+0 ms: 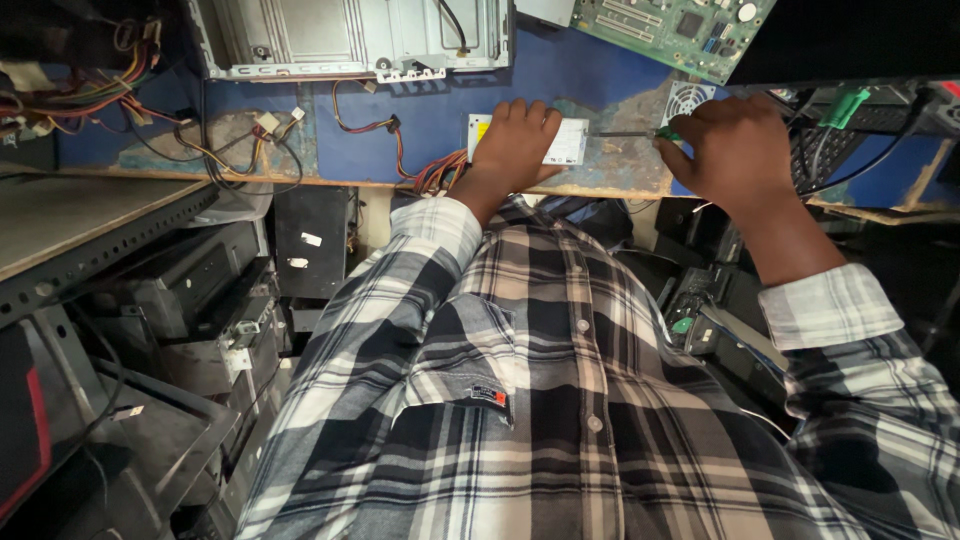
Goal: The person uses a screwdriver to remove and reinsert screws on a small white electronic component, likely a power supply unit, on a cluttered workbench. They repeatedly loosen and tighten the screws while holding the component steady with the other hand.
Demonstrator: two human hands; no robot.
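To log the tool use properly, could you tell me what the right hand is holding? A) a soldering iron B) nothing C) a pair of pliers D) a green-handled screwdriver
D: the right hand grips a green-handled screwdriver, its shaft pointing at the small white box under the left hand.

One view only, from the person's head, looking steeply down over the plaid shirt (540, 400) at the near edge toward the blue bench (440, 125) at the far edge. It sits close (the chest fills the lower frame). Stacked cases (190, 300) lie left, a circuit board (680, 30) far right.
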